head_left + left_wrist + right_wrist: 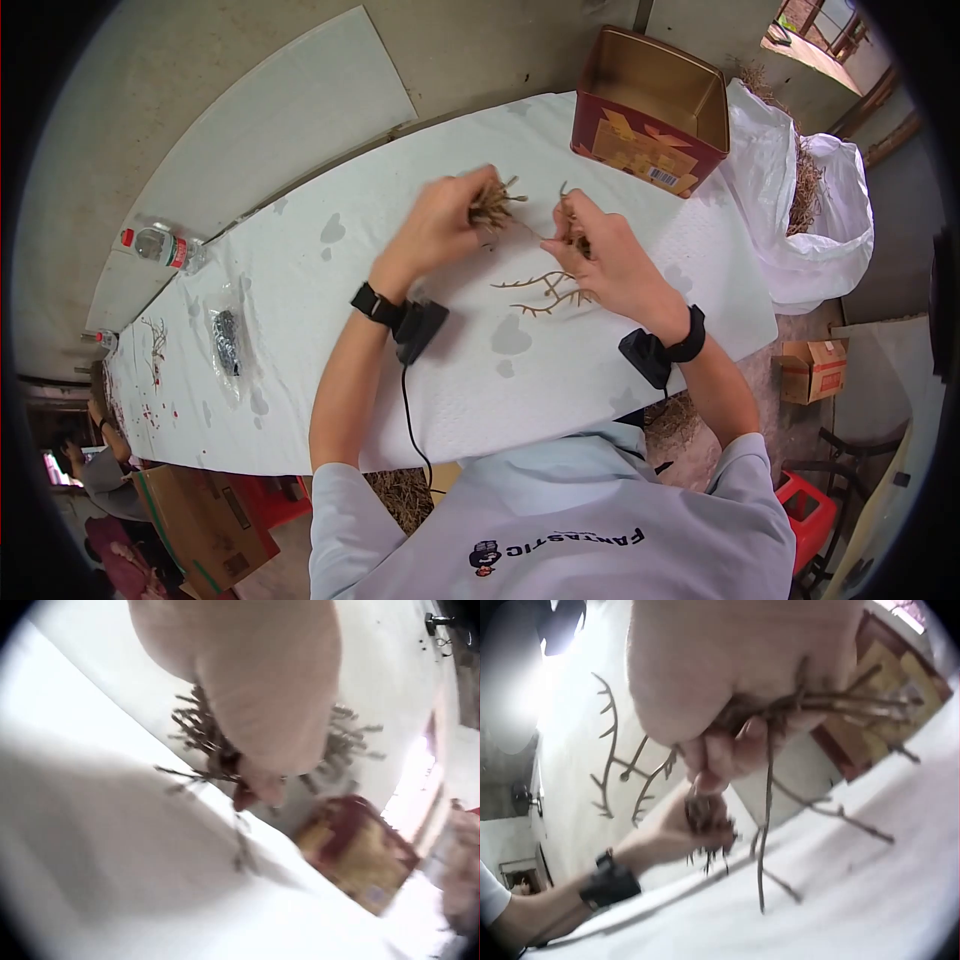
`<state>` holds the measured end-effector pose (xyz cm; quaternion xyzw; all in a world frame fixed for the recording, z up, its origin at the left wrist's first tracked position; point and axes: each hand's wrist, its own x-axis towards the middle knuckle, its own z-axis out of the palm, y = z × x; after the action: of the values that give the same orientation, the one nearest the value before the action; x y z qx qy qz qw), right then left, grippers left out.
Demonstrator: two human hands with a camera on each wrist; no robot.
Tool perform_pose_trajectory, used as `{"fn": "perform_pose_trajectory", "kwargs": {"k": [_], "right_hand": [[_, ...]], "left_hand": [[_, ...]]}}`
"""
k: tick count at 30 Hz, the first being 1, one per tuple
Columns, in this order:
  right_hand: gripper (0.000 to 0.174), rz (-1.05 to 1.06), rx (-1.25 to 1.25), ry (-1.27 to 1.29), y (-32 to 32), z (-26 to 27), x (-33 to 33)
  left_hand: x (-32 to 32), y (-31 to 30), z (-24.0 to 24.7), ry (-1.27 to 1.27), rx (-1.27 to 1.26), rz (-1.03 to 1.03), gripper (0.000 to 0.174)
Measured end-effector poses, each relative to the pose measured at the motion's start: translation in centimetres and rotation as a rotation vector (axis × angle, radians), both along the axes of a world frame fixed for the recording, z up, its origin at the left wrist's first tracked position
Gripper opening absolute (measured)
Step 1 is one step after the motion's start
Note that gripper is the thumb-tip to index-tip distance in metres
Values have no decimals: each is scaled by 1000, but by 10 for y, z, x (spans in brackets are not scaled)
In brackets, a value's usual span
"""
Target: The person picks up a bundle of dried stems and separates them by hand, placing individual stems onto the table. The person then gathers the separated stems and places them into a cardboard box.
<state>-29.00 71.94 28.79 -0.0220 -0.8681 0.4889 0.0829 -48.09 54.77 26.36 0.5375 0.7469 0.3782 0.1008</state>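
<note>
My left hand (pixel 438 222) grips a thick bundle of short, dry brown twigs (pixel 492 206), whose ends stick out on both sides of the fist in the left wrist view. To its right, over the table, my right hand (pixel 618 262) holds a few thin, branching twigs (pixel 768 825) that hang below its curled fingers. A thin strand spans the small gap between both hands in the head view. Just below the right hand on the white tablecloth (pixel 460 390) is an antler-shaped brown twig piece (pixel 548 292) with short prongs.
A red and gold tin box (pixel 650 110) stands open at the back right, beside a white bag (pixel 830 240) of dry twigs. To the left lie a clear packet (pixel 226 340) and a plastic bottle (pixel 160 246). Another person (pixel 110 480) is at the far left end.
</note>
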Motion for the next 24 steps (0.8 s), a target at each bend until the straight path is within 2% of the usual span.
{"fn": "perform_pose_trajectory", "kwargs": {"k": [1,3,4,6,8,9,10,12,14,16,19,24], "right_hand": [[23,8,3,-1,-1,-1,3],[20,29,-341,125,3,-7,11],[18,26,-516,189,5,-8,14],[15,-26,-606,149,10,-10,6],[9,-108,-770,55,14,-12,-2],[9,-111,-766,57,17,-15,-4],[6,-97,-882,87,20,-23,-6],[7,-68,-1118,142,25,-36,-7],[10,-97,-1157,146,22,-34,-9],[17,-159,-1242,164,20,-34,-10],[20,-123,-1254,187,24,-51,-10],[24,-178,-1210,147,8,-43,-8]], "left_hand": [[-13,-7,-2,231,-70,65,32],[-75,-43,-28,142,38,226,25],[-80,-51,-25,141,40,223,25],[-83,-62,-17,-238,295,365,26],[-73,-57,-11,-308,330,360,30],[-67,-50,-7,-370,389,361,34],[-60,-44,-3,-433,448,364,39],[-42,-31,0,-508,380,333,41],[-15,-16,7,-581,309,300,44],[16,-1,15,-791,112,166,45],[46,15,8,-828,8,40,41],[82,31,13,-832,17,25,35]]}}
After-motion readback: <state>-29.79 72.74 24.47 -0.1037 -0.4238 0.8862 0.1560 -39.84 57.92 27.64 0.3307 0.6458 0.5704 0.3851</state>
